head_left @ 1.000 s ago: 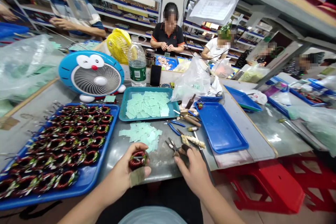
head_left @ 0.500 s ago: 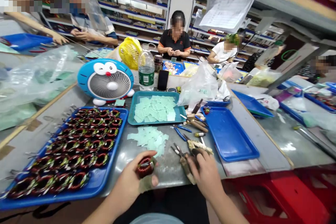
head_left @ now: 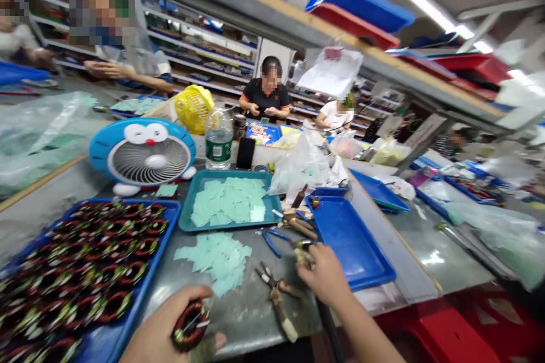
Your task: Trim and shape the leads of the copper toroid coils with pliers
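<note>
My left hand (head_left: 164,323), at the bottom, is wrapped round a red wire-wound ring (head_left: 191,326), its fingers partly hidden. My right hand (head_left: 323,272) has its fingers curled on a tool with a pale wrapped handle (head_left: 303,256), left of an empty-looking blue tray (head_left: 353,238). Pliers with worn handles (head_left: 276,295) lie on the metal table between my hands. Loose pale green sheets (head_left: 221,258) are spread above my left hand, and more sheets (head_left: 230,198) fill a teal tray (head_left: 185,220). Rows of wound rings (head_left: 114,303) stand in a blue tray (head_left: 168,238) at left.
A blue cartoon-faced fan (head_left: 153,159), a water bottle (head_left: 218,139) and a phone (head_left: 246,153) stand behind the teal tray. Blue-handled pliers (head_left: 275,238) lie near its right corner. Other people work beyond the table. Red stools (head_left: 455,329) are at lower right.
The view has tilted and shifted. My right hand has left the worn-handled pliers and moved up to the pale wrapped tool. My left hand still holds the ring, now turned to show its opening.
</note>
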`<action>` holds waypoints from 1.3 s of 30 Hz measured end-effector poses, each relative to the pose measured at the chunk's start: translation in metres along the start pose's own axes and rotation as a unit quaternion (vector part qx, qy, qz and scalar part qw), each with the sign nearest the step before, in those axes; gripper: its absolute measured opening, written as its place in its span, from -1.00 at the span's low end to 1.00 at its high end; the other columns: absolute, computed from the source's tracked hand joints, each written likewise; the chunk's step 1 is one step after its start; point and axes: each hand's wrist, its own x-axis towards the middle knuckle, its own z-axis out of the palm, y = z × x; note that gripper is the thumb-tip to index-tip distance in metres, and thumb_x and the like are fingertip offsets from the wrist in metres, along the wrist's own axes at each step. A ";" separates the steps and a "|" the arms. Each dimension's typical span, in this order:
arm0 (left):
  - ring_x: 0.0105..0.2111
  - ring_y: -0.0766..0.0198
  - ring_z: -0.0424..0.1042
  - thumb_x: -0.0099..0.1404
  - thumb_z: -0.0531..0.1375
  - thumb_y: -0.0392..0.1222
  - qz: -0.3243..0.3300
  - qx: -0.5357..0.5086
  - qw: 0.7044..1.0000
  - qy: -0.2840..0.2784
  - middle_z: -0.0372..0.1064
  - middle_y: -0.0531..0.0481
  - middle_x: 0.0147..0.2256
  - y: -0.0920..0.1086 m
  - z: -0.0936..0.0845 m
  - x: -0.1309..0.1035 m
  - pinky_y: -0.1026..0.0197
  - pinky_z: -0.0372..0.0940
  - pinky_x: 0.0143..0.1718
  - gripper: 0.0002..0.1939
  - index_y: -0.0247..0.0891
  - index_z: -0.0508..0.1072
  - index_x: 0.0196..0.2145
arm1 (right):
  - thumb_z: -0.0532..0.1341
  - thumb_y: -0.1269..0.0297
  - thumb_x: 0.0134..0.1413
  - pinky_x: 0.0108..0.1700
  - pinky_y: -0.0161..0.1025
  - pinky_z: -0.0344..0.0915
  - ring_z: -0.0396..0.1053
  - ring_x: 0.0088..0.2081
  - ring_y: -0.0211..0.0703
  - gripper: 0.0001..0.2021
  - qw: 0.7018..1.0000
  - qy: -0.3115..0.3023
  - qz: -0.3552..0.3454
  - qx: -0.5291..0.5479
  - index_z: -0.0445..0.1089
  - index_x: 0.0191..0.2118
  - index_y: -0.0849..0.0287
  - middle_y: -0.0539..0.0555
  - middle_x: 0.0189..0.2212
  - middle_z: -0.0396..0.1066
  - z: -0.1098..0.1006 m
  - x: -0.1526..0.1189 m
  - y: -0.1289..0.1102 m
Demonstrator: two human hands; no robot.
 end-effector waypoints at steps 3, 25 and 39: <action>-0.34 0.11 0.51 0.10 0.41 0.14 0.033 0.027 0.998 -0.041 0.51 0.03 -0.32 0.021 -0.017 -0.007 0.18 0.37 -0.33 -0.56 -0.14 0.45 -0.18 | 0.07 -0.13 0.26 -0.08 -0.03 0.34 0.43 -0.15 0.09 -0.56 0.989 0.002 0.063 0.132 0.45 -0.16 0.15 0.23 -0.22 0.50 -0.014 -0.017 0.009; -0.34 0.19 0.36 0.20 0.32 -0.13 0.144 0.109 0.972 -0.152 0.40 0.09 -0.29 0.066 -0.042 -0.008 0.18 0.15 -0.31 -0.72 -0.12 0.33 -0.19 | 0.21 0.20 0.30 -0.06 0.02 0.34 0.38 -0.19 0.04 -0.90 0.899 -0.254 -0.342 -0.102 0.43 -0.21 0.07 0.16 -0.20 0.45 -0.070 -0.057 -0.138; -0.34 0.14 0.34 0.10 0.27 -0.25 0.145 0.141 0.962 -0.186 0.40 0.07 -0.30 0.078 -0.047 -0.007 0.18 0.08 -0.32 -0.69 -0.15 0.32 -0.18 | 0.14 0.28 0.32 -0.07 0.05 0.32 0.33 -0.14 0.05 -0.91 0.893 -0.285 -0.326 -0.123 0.34 -0.25 0.10 0.09 -0.22 0.40 -0.075 -0.061 -0.142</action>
